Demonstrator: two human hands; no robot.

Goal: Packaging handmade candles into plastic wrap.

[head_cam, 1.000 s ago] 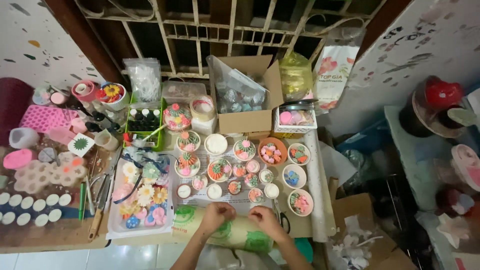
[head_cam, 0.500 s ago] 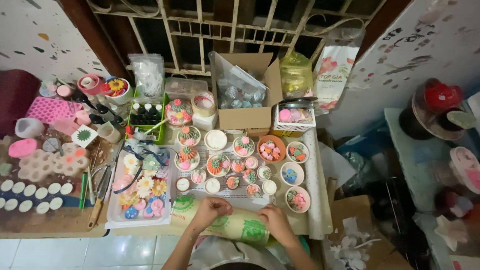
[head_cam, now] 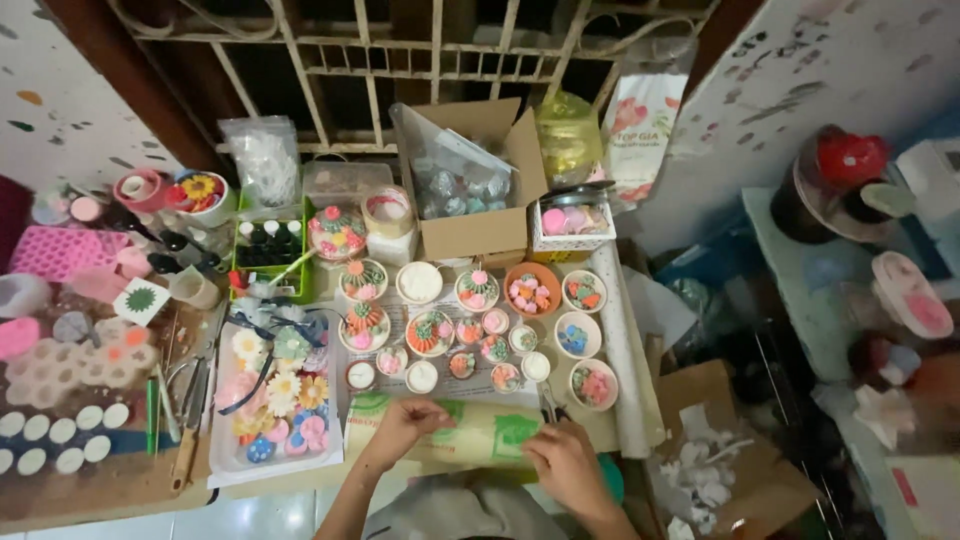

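A clear plastic bag with green print [head_cam: 470, 432] lies flat along the near edge of the table. My left hand [head_cam: 405, 425] pinches its left part and my right hand [head_cam: 562, 462] grips its right end. Just beyond the bag stand several small round cups and bowls of coloured flower-shaped pieces [head_cam: 470, 330]. A white tray of coloured flower pieces [head_cam: 275, 395] sits to the left of my left hand.
An open cardboard box [head_cam: 470, 185] stands at the back centre, beside a green crate of small bottles [head_cam: 265, 245]. Pink and pale moulds [head_cam: 70, 350] fill the left side. Tools [head_cam: 190, 400] lie next to the tray. A cardboard box of white scraps [head_cam: 715, 460] sits at the right.
The view has shifted slightly. Both hands have stayed on the printed bag, with the right hand moving down toward its right end.
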